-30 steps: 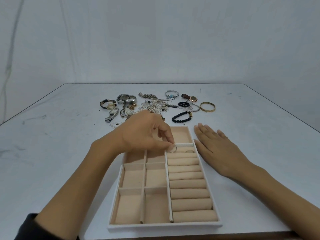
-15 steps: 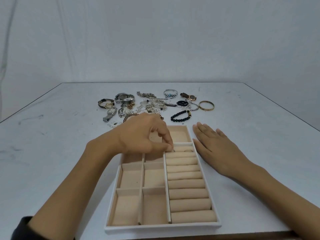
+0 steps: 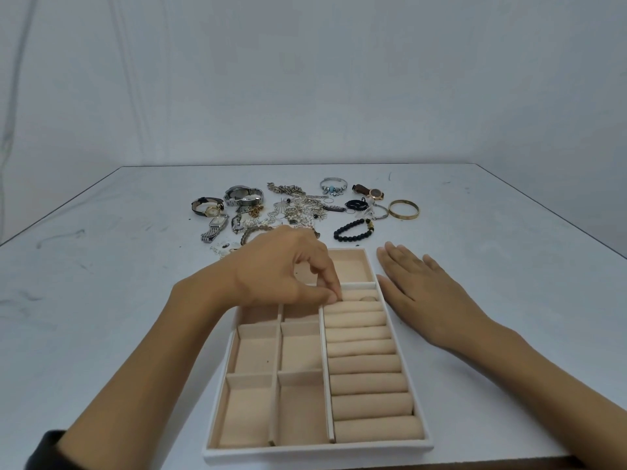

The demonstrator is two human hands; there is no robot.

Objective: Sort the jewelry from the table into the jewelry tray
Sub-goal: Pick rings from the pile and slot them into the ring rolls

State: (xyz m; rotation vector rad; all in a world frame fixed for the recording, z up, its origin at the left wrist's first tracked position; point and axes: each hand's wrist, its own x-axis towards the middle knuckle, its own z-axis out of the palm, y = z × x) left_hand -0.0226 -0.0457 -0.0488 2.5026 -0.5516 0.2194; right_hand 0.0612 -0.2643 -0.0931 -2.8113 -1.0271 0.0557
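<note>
A white jewelry tray [image 3: 319, 451] with beige lining lies near the table's front edge, with square compartments on its left and ring rolls [image 3: 366, 368] on its right. My left hand [image 3: 281, 266] reaches over the tray's far part. Its thumb and forefinger are pinched together at the left end of the farthest ring slot, pressing a small ring that the fingertips hide. A second ring [image 3: 366, 299] sits in that same slot further right. My right hand [image 3: 417, 290] lies flat on the table against the tray's right rim, holding nothing.
Loose jewelry is spread beyond the tray: a tangle of silver chains [image 3: 302, 208], several watches [image 3: 243, 195], a black bead bracelet [image 3: 353, 228], a gold bangle [image 3: 403, 209], and a brown-strap watch [image 3: 368, 191]. A grey wall rises behind the table.
The ring, visible between my left fingertips a second ago, has gone down into the farthest slot and out of sight. My right hand has stayed flat beside the tray.
</note>
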